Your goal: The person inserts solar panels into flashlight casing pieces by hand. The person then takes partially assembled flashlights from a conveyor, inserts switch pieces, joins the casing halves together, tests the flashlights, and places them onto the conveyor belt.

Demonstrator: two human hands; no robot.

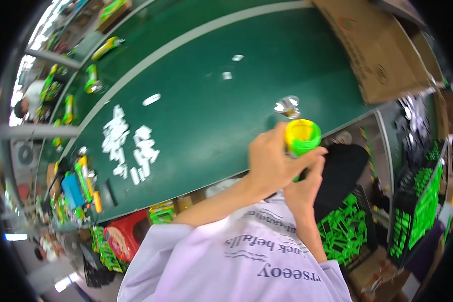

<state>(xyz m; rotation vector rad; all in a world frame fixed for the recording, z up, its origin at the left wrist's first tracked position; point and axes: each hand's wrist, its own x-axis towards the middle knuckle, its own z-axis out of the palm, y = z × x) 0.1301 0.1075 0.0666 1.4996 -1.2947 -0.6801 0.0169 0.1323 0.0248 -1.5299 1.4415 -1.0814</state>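
Between both hands is a green-and-yellow plastic tube (pixel 303 138), shaped like a flashlight body, its round mouth turned up towards me. The rim is ringed with green and the inside looks yellow. My left hand (pixel 273 157) wraps around its left side, with the thumb across the front. From below, my right hand (pixel 307 187) grips the lower part, which the fingers mostly hide. Just beyond the tube, a shiny silver cup-like piece (pixel 288 106) lies on the green table (pixel 201 110).
White small pieces (pixel 117 135) lie in piles on the left of the table. Green-and-yellow tubes (pixel 91 79) sit further left. A cardboard box (pixel 375 55) stands at the far right. Crates of green parts (pixel 345 229) are low on my right, near a red stool (pixel 123 236) at left.
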